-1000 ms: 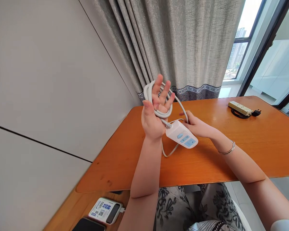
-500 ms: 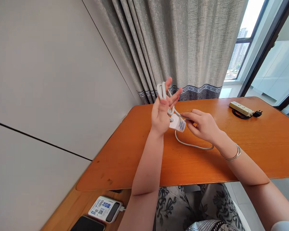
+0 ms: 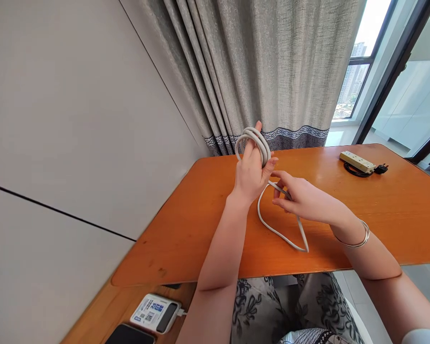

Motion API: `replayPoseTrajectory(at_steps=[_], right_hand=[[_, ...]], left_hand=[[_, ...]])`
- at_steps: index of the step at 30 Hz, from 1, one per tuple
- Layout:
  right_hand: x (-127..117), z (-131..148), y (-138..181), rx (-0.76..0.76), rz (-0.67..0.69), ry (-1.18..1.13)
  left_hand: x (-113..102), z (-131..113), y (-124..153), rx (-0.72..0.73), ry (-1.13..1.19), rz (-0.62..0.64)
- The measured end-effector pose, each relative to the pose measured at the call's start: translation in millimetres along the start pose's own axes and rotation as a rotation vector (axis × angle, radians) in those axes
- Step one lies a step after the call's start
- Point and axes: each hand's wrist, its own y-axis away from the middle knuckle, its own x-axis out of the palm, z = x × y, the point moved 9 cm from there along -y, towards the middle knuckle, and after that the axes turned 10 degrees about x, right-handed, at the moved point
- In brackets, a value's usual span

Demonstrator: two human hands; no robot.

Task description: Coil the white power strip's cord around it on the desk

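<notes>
A white cable [image 3: 263,147] is wound in several loops around the fingers of my left hand [image 3: 250,179], which is raised over the table with its back towards me. My right hand [image 3: 303,198], wearing silver bangles, is just to the right and lower, its fingers curled around the cable's free length. From there the slack hangs in a loose bend over the orange-brown wooden table [image 3: 200,229]. The white adapter block is hidden from view behind my left hand.
A beige power strip [image 3: 357,161] with a black cord and plug lies at the table's back right. Below the table's left edge are a white labelled device [image 3: 154,311] and a black phone-like slab [image 3: 131,334]. A grey curtain [image 3: 283,71] hangs behind, a pale panel stands left.
My left hand has turned from showing its palm side to its back, taking the coil with it. The adapter has gone out of sight. My right hand has shifted slightly down along the cable.
</notes>
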Motion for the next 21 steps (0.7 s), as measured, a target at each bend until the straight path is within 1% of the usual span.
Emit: replayPoseTrajectory(at_steps=[2,4,7,8,9,10,11,13,15,16,18,21], right_hand=[[-3,-4,0,0.017,0.013,0.106],[-5,-7,0,0.010,0.056,0.170],[-7,-14,2,-0.010,0.167,0.185],[-8,-18,3,-0.010,0.184,0.190],[-11,-21,3,-0.009,0.174,0.205],[-15,-24,3,-0.008,0.134,0.230],[-21,-26,3,-0.007,0.062,0.266],[-37,-26,3,0.002,-0.157,0.374],[-52,-21,7,0.005,-0.400,0.490],[-58,-16,11,-0.007,-0.507,0.534],[-67,-4,18,-0.075,-0.676,0.581],[-76,10,28,-0.213,-0.852,0.545]], left_hand=[[2,1,0,-0.022,-0.041,0.001],[4,2,1,-0.051,-0.024,-0.002],[3,7,3,-0.103,0.022,-0.034],[0,10,4,-0.118,0.020,-0.057],[-4,14,4,-0.135,0.011,-0.083],[-8,17,5,-0.153,-0.002,-0.107],[-11,22,5,-0.173,-0.012,-0.124],[-13,29,5,-0.214,-0.007,-0.123],[-6,33,5,-0.249,0.059,-0.065],[-1,33,5,-0.271,0.119,-0.026],[10,32,7,-0.339,0.288,0.046],[27,19,11,-0.450,0.629,0.132]])
